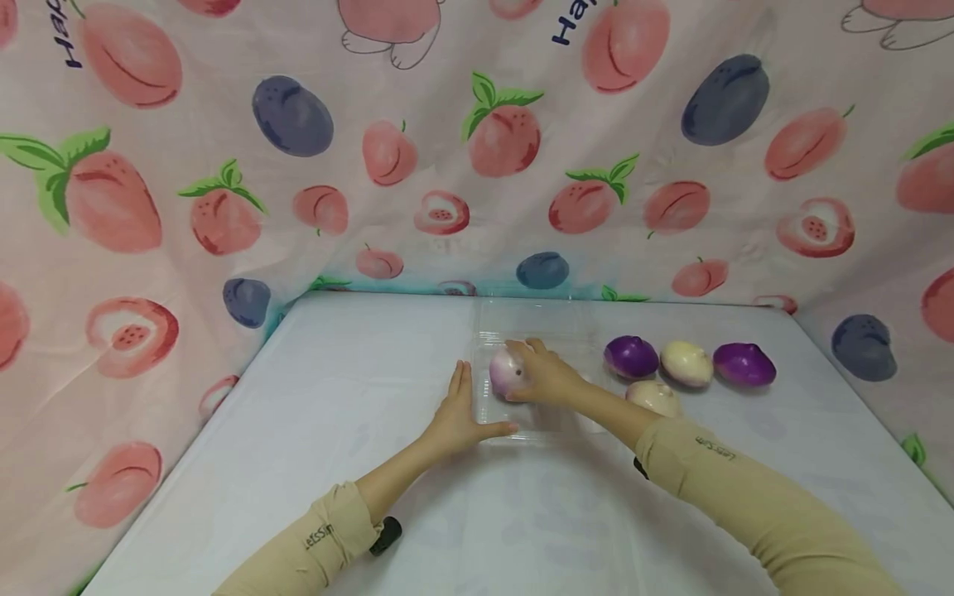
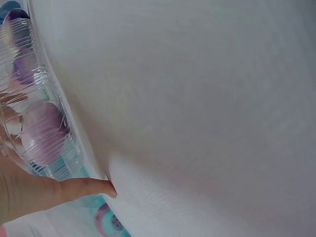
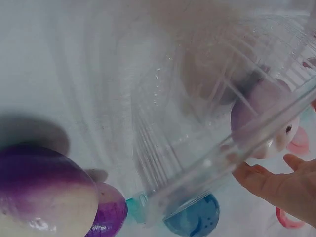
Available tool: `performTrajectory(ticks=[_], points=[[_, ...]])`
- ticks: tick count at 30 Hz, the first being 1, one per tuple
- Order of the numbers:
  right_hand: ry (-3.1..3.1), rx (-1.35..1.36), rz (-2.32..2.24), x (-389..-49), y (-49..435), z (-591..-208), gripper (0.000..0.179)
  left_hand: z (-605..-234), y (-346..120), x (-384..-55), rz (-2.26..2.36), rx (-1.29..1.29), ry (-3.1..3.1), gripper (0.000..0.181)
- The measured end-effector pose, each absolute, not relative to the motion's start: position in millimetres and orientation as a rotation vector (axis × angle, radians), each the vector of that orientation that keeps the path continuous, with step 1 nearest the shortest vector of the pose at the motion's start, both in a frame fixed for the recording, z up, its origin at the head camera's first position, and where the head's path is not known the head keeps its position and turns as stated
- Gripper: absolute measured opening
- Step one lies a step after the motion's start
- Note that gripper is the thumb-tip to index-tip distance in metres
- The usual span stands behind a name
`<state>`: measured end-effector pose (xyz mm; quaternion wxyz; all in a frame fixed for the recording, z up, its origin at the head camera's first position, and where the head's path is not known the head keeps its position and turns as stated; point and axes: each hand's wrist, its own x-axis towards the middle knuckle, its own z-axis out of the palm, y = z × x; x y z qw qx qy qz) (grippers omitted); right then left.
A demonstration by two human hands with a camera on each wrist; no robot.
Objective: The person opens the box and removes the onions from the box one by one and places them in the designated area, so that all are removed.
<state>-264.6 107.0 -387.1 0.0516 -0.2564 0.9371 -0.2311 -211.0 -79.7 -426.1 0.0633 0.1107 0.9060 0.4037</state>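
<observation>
A clear plastic container (image 1: 547, 426) stands on the white table with its lid part folded back. Inside, at its left end, sits a pale pink-purple turnip (image 1: 503, 374) with a dark spot. My right hand (image 1: 547, 377) reaches in from the right and grips this turnip, fingers behind and thumb in front. My left hand (image 1: 456, 420) lies along the container's left side, fingers straight and thumb stretched across the front corner. The left wrist view shows the same turnip (image 2: 44, 133) through the ribbed clear wall.
Right of the container, a purple turnip (image 1: 631, 357), a cream one (image 1: 686, 364) and another purple one (image 1: 744, 365) form a row. A further cream turnip (image 1: 653, 399) lies nearer, partly behind the right forearm. A fruit-printed cloth (image 1: 447, 165) hangs behind the table.
</observation>
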Motion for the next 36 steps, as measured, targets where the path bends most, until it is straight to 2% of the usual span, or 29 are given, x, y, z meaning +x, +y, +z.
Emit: performTrajectory(ticks=[12,36], points=[[2.926,-0.653,-0.632,-263,96,-397,0.093,-425,-78,-211,1.219,0.335,2.728,0.128],[2.991,-0.764,-0.589,-260,92,-401,0.076,-425,-79,-211,1.208,0.327,2.74,0.127]])
